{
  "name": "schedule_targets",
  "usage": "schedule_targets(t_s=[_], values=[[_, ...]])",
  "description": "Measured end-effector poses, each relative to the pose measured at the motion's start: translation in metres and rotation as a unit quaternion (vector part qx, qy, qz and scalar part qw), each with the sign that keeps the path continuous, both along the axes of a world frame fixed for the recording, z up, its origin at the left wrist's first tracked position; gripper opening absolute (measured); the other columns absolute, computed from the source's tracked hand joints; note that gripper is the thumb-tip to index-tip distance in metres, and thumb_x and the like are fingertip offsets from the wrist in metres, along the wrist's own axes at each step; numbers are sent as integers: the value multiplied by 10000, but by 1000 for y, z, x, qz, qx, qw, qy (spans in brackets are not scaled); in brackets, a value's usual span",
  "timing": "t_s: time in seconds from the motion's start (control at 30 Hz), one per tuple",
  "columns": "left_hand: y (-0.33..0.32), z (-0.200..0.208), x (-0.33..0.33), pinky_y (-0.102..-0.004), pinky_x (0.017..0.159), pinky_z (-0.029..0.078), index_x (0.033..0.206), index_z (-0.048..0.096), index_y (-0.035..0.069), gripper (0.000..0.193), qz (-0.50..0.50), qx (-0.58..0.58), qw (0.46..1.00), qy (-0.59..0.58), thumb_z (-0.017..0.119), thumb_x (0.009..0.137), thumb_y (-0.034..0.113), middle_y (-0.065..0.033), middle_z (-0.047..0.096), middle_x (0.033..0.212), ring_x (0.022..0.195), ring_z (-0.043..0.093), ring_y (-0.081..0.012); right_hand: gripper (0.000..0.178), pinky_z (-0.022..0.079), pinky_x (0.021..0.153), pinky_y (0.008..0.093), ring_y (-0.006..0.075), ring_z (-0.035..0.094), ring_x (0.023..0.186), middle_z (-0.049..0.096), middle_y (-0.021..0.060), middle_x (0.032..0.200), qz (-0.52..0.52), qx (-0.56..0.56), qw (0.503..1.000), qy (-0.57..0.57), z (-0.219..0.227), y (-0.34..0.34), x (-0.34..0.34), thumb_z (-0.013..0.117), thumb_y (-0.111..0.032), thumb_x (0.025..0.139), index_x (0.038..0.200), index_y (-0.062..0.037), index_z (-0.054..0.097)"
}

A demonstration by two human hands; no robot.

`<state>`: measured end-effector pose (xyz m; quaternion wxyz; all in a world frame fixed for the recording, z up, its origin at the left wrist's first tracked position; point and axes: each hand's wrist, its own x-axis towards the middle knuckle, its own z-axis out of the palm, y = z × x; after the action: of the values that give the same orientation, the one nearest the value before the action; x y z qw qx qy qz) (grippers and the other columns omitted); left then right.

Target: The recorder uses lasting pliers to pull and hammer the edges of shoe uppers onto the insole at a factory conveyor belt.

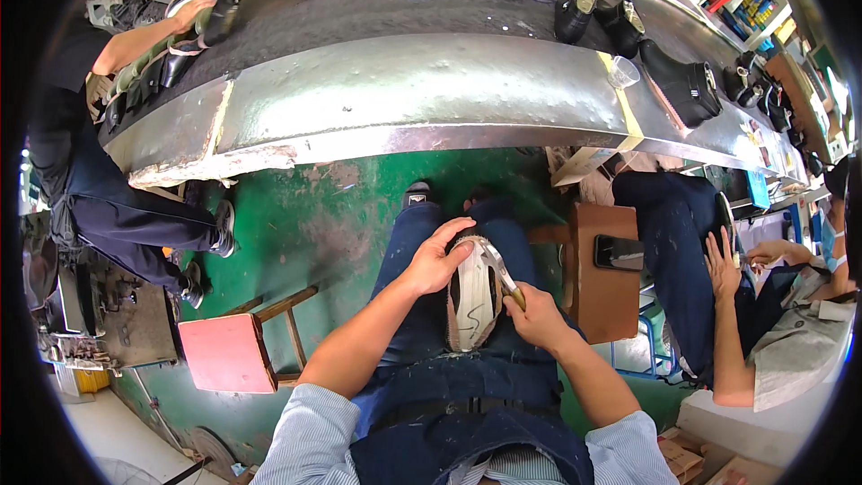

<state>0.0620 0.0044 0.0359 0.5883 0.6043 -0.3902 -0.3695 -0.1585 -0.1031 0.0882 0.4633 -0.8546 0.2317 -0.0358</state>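
Observation:
An unfinished shoe (469,314) lies on my lap with its pale underside up and its toe away from me. My left hand (436,259) is closed around the left side of the toe, its fingers over the front edge. In my right hand (540,317) is a pair of lasting pincers (495,262) with a yellowish handle. Their metal head reaches the toe's right edge; whether the jaws grip the upper cannot be made out. A dark line curves across the shoe's underside near the heel.
Ahead runs a metal-edged bench (386,90) with a dark belt carrying shoes and a black boot (680,85). A red-topped stool (226,355) stands left; a phone (618,252) lies on a brown box (603,301) at right. Co-workers are on both sides, one touching a shoe.

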Motion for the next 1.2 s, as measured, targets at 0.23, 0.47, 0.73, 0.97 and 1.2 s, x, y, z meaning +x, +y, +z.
schedule_targets(t_s=[0.23,0.47,0.73,0.97,1.2], values=[[-20,3,1,-275,873,500,1298,577,58,365,51,90,977,188,635,944,129,-34,653,1068,960,595,-106,229,520,714,417,369,651,778,659,218,895,46,28,982,182,42,-26,19,571,-173,913,991,42,575],[-22,5,10,-292,969,462,1366,518,32,508,1,110,984,138,678,899,156,-102,624,1233,1104,575,-145,300,508,634,356,209,646,685,641,121,747,-67,211,970,106,84,-27,42,527,-267,971,977,30,563],[31,7,-32,-391,1057,401,1448,364,-37,598,30,237,971,-25,498,944,254,-303,517,1340,1257,505,-430,437,517,748,414,323,681,831,669,207,868,-63,63,989,119,31,-25,42,700,-334,866,1036,43,557],[51,10,-39,-291,1127,293,1545,162,22,913,-35,156,966,203,589,738,1,-203,393,1491,1375,391,-242,304,499,661,290,130,598,715,608,54,808,-145,214,965,39,-21,-2,19,648,-64,793,1065,21,544],[54,32,-63,-349,1054,406,1550,2,62,1101,-98,281,955,4,756,755,177,-293,475,1383,1248,523,-397,258,498,607,275,124,597,715,601,40,828,-187,348,918,-6,-38,-11,-5,631,-22,800,1039,15,543]])
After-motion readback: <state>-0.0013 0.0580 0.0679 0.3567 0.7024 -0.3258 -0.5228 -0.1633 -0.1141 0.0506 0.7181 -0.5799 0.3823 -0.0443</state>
